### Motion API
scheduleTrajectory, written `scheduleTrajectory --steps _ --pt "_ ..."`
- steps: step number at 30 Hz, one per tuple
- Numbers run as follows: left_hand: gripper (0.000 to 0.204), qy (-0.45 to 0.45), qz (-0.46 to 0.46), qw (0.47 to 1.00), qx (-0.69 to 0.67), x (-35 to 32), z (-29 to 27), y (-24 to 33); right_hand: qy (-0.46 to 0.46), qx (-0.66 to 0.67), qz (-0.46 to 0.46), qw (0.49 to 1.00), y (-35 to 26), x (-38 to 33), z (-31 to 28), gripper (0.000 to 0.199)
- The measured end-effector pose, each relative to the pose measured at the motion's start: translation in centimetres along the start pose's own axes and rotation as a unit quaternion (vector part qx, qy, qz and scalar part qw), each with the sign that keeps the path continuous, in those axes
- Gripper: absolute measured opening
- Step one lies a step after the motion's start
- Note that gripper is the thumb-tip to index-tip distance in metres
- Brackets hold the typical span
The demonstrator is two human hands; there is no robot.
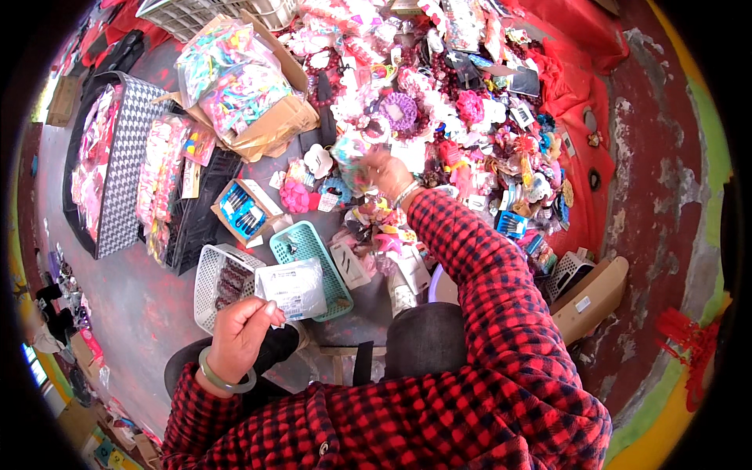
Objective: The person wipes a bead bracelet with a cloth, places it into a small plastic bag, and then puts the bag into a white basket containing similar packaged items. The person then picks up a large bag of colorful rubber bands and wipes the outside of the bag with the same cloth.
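Stretched forward over a heap of hair accessories [427,102], my right hand [389,174] is closed on a small clear plastic bag [352,162] with bluish-green and pink contents. What exactly the bag contains is too blurred to name. My left hand [237,337], with a pale bangle at its wrist, is held low near my knee with thumb and fingers pinched. Anything in that pinch is too small to make out. Just beyond these fingertips, a white mailing packet [298,286] with a printed label lies across a green basket [341,296] and the edge of a white basket [205,274].
A carton [274,137] of colourful bagged goods stands far left, beside a houndstooth-patterned bin [129,168]. Nearer is a small box [249,211] of blue-carded items. Red cloth [576,102] lies on the right, and a brown cardboard piece [591,301] leans near the worn wall.
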State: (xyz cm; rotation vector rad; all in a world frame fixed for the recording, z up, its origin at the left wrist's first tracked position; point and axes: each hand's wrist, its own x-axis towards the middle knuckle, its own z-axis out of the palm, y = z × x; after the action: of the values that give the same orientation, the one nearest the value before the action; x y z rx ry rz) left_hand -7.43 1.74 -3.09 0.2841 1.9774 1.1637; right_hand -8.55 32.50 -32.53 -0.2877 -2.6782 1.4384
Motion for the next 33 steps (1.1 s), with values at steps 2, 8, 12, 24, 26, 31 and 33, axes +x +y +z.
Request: scheduleTrajectory --steps 2,8,12,24,26,31,33 --pt "0.022 0.004 -0.004 1.000 0.000 -0.2 0.1 0.0 0.024 -0.138 0.057 0.989 1.5 2.6 -1.7 0.026" --pt "0.022 0.000 0.008 1.000 0.025 0.0 -0.3 -0.4 -0.095 -0.490 0.134 0.856 7.2 3.6 -7.9 0.033" --pt "0.023 0.006 -0.012 1.000 0.003 -0.3 -0.4 -0.7 -0.094 -0.430 0.243 0.865 1.6 1.8 -11.0 0.029" --pt "0.023 -0.004 0.019 1.000 0.012 -1.2 -0.1 -0.5 -0.189 -0.409 0.213 0.867 0.8 -4.3 -8.7 0.045" --pt "0.023 -0.004 0.015 1.000 0.011 -1.5 0.0 -0.3 -0.131 -0.448 0.181 0.865 0.4 -2.6 -5.1 0.051" --pt "0.022 0.006 0.020 1.000 0.012 -1.9 0.5 -0.9 -0.160 -0.137 0.286 0.935 -1.0 2.2 3.9 0.080" --pt "0.022 0.017 0.014 1.000 0.012 -2.5 0.6 -1.5 -0.115 -0.158 0.340 0.920 -2.6 2.7 5.3 0.083"
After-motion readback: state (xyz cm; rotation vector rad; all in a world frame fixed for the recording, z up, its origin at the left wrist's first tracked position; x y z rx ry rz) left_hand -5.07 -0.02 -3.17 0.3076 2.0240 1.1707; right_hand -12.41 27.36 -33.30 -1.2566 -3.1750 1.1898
